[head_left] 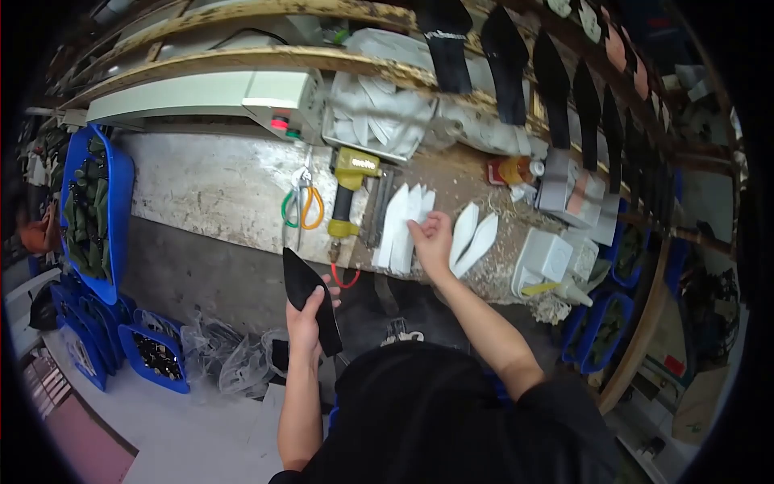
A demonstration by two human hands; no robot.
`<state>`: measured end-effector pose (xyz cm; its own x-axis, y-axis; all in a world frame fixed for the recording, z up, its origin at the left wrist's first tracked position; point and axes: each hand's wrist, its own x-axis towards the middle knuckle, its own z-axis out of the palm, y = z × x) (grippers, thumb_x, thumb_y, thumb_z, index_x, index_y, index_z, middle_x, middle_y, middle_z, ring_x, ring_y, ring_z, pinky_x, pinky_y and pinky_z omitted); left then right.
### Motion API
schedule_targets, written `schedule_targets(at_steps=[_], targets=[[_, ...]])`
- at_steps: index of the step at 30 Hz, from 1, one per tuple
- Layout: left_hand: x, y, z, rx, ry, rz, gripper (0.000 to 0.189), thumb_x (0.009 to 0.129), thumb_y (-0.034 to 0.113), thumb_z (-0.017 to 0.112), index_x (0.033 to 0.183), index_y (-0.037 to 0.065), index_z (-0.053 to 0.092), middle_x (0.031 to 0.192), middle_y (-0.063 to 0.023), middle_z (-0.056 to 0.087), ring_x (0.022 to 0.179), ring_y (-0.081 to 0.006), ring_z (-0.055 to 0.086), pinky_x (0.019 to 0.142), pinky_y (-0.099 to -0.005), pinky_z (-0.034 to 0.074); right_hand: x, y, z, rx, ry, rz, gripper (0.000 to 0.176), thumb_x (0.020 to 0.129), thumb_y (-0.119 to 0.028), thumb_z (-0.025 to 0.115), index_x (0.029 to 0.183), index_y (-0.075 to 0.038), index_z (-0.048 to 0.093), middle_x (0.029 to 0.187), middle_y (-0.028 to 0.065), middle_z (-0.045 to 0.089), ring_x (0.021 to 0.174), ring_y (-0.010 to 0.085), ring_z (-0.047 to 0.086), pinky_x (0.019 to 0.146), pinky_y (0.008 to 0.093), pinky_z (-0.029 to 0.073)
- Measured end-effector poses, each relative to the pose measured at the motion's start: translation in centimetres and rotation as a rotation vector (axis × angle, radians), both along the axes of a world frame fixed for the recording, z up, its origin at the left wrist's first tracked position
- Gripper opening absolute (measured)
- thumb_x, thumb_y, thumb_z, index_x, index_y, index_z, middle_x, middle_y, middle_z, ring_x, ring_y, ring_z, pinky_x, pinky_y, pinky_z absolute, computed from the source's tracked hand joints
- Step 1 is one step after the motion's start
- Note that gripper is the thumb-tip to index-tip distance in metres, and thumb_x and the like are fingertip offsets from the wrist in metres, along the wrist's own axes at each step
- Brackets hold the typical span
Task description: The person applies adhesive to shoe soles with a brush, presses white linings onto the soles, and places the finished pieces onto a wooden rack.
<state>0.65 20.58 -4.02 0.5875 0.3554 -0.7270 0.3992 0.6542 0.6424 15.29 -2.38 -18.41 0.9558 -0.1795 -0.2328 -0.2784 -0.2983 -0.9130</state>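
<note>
My left hand [305, 323] grips a black pointed piece [303, 281], long and flat, in front of the bench edge. Its thumb lies across the face and the fingers are behind it. My right hand [435, 239] is over the bench, with thumb and forefinger pinched at the edge of a row of white pointed strips [397, 227]. The fingertips partly cover the strip they touch. Two more white strips [474, 239] lie just right of that hand, apart from the row.
Left of the strips are a yellow-green air stapler [345, 189] with a red hose and scissors [303, 206] with green and orange handles. A blue basket [121, 210] stands at the left. An orange bottle [516, 170] and white containers [548, 258] sit right. Black pointed pieces [505, 64] hang above.
</note>
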Motion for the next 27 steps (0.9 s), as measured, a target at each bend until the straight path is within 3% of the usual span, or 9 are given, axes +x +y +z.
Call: schedule_targets(at_steps=[6, 9, 11, 12, 16, 18, 22, 26, 27], targets=[[1.6, 1.9, -0.6, -0.039, -0.056, 0.05, 0.032, 0.1, 0.006, 0.062, 0.13, -0.006, 0.058, 0.126, -0.016, 0.069, 0.099, -0.0231, 0.071, 0.08, -0.0329, 0.059, 10.7, 6.3, 10.1, -0.011, -0.05, 0.415, 0.03, 0.092, -0.013, 0.074, 0.116, 0.0, 0.064, 0.083, 0.0061, 0.066, 0.07, 0.0128, 0.059, 0.066, 0.0255, 0.05], [1.8, 3.2, -1.4, -0.055, -0.092, 0.088, 0.033, 0.1, 0.006, 0.062, 0.131, -0.006, 0.058, 0.126, -0.0162, 0.069, 0.099, -0.0231, 0.071, 0.08, -0.0329, 0.059, 16.6, 11.7, 11.1, -0.281, -0.113, 0.506, 0.035, 0.092, -0.017, 0.071, 0.12, 0.003, 0.065, 0.086, 0.0104, 0.071, 0.071, 0.0181, 0.063, 0.069, 0.0301, 0.053], [1.7, 4.1, -2.0, -0.074, -0.106, 0.113, 0.033, 0.1, 0.006, 0.062, 0.131, -0.006, 0.058, 0.126, -0.0163, 0.069, 0.099, -0.0231, 0.071, 0.08, -0.033, 0.059, 19.0, 14.4, 8.6, -0.825, -0.111, 0.535, 0.038, 0.09, -0.019, 0.07, 0.12, 0.003, 0.066, 0.083, 0.0113, 0.071, 0.069, 0.0213, 0.063, 0.069, 0.0324, 0.053], [1.8, 4.7, -2.2, -0.084, -0.11, 0.121, 0.033, 0.1, 0.006, 0.062, 0.131, -0.006, 0.058, 0.126, -0.0163, 0.069, 0.099, -0.0231, 0.071, 0.08, -0.033, 0.059, 19.3, 15.0, 8.1, -0.835, -0.116, 0.541, 0.038, 0.09, -0.019, 0.07, 0.12, 0.003, 0.066, 0.083, 0.0113, 0.071, 0.069, 0.0213, 0.063, 0.069, 0.0324, 0.053], [2.0, 6.4, -2.7, -0.103, -0.098, 0.158, 0.034, 0.1, 0.006, 0.062, 0.131, -0.006, 0.058, 0.126, -0.0166, 0.069, 0.099, -0.0235, 0.071, 0.08, -0.0328, 0.059, 19.7, 14.8, 7.6, -0.705, -0.04, 0.413, 0.039, 0.086, -0.024, 0.07, 0.118, -0.001, 0.068, 0.083, 0.0119, 0.072, 0.071, 0.0261, 0.065, 0.072, 0.0377, 0.055], [2.5, 7.1, -2.9, -0.109, -0.11, 0.158, 0.034, 0.1, 0.006, 0.062, 0.132, -0.006, 0.057, 0.126, -0.0167, 0.069, 0.098, -0.0236, 0.071, 0.08, -0.0328, 0.059, 18.1, 13.2, 10.7, -0.499, -0.022, 0.357, 0.036, 0.09, -0.014, 0.066, 0.122, 0.002, 0.066, 0.084, 0.0069, 0.069, 0.069, 0.016, 0.059, 0.067, 0.0293, 0.051], [3.9, 7.8, -2.9, -0.104, -0.125, 0.103, 0.036, 0.1, 0.006, 0.062, 0.133, -0.006, 0.057, 0.126, -0.0169, 0.069, 0.097, -0.0238, 0.071, 0.079, -0.0325, 0.06, 14.8, 6.2, 15.0, -0.159, -0.163, 0.332, 0.031, 0.095, -0.007, 0.061, 0.124, 0.002, 0.067, 0.088, 0.0046, 0.068, 0.073, 0.0124, 0.057, 0.068, 0.0265, 0.048], [5.1, 7.3, -1.4, -0.14, -0.209, 0.049, 0.037, 0.101, 0.007, 0.06, 0.135, -0.006, 0.055, 0.129, -0.0199, 0.067, 0.102, -0.0261, 0.069, 0.077, -0.035, 0.06, 12.5, -0.6, 21.1, 0.024, 0.218, 0.542, 0.027, 0.097, -0.003, 0.058, 0.12, -0.001, 0.071, 0.099, 0.0047, 0.071, 0.08, 0.0129, 0.059, 0.075, 0.0292, 0.05], [5.1, 6.7, -0.9, -0.135, -0.204, 0.03, 0.037, 0.101, 0.007, 0.06, 0.135, -0.006, 0.055, 0.129, -0.0199, 0.067, 0.102, -0.0261, 0.069, 0.077, -0.035, 0.06, 12.6, -1.2, 21.7, -0.108, 0.253, 0.723, 0.025, 0.098, -0.004, 0.057, 0.118, -0.003, 0.072, 0.099, 0.0039, 0.071, 0.081, 0.0133, 0.059, 0.076, 0.0292, 0.05]])
